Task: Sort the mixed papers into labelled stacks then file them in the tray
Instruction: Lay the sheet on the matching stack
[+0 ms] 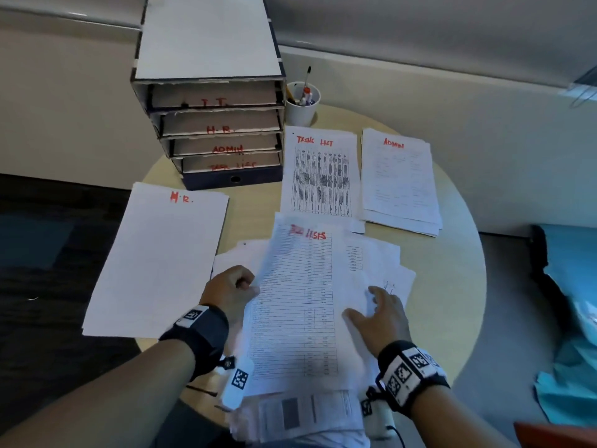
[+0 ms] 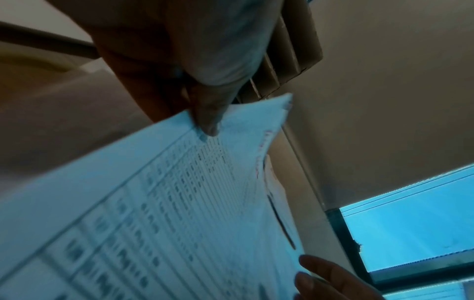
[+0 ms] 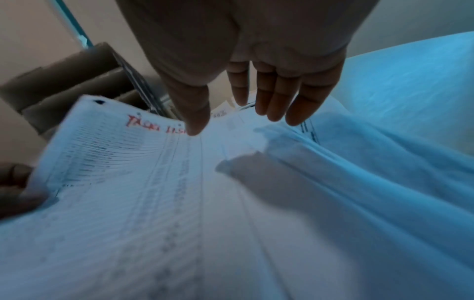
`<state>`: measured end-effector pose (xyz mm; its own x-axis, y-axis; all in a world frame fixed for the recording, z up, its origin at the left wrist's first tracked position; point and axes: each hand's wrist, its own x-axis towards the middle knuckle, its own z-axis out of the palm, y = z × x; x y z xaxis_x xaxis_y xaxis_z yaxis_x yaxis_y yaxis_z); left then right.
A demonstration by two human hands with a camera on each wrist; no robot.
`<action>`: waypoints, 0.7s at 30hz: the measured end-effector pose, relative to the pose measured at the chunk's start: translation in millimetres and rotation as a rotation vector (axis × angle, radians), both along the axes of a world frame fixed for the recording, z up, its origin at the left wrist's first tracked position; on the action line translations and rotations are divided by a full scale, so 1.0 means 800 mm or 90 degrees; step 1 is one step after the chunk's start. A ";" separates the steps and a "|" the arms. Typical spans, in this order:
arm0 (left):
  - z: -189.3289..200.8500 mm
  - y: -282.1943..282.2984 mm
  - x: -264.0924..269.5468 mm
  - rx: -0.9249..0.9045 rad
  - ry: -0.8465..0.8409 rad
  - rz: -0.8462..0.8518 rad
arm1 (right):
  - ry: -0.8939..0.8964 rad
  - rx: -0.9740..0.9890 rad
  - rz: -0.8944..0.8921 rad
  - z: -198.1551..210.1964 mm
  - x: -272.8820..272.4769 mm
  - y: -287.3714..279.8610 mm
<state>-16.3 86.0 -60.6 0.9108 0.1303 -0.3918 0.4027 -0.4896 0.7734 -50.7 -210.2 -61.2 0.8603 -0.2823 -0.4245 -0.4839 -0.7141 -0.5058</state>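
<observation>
the left hand [image 1: 231,287] pinches the left edge of a printed sheet [image 1: 297,305] headed in red "task lists" (thumb on top, fingers curled beneath), lifting that side off the mixed paper pile [image 1: 310,412] under both hands. the right hand [image 1: 379,318] rests flat on the sheet's right part, fingers straight and slightly spread, gripping nothing. beyond the right hand lie the task list stack [image 1: 319,176] and the admin stack [image 1: 400,182]; left of the left hand, the h.r. stack [image 1: 155,260]. the labelled tray [image 1: 213,124] stands further beyond the left hand.
</observation>
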 end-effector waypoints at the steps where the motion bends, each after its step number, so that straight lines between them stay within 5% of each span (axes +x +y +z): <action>1: 0.005 0.000 -0.004 -0.054 -0.004 -0.010 | -0.038 0.032 -0.022 0.003 0.002 0.000; 6: 0.032 -0.006 -0.029 -0.252 0.090 -0.176 | -0.127 0.377 -0.163 0.005 0.009 -0.023; 11: 0.013 -0.013 -0.028 -0.046 0.057 -0.265 | -0.074 0.631 -0.184 0.009 -0.017 -0.063; 14: 0.006 -0.037 -0.016 0.150 0.020 -0.154 | -0.052 0.678 -0.193 0.001 -0.039 -0.079; 17: 0.000 -0.060 -0.004 0.276 0.124 -0.110 | -0.020 0.661 -0.218 -0.013 -0.054 -0.080; 21: -0.014 -0.068 0.002 0.220 0.185 -0.065 | -0.029 0.559 -0.193 -0.015 -0.054 -0.066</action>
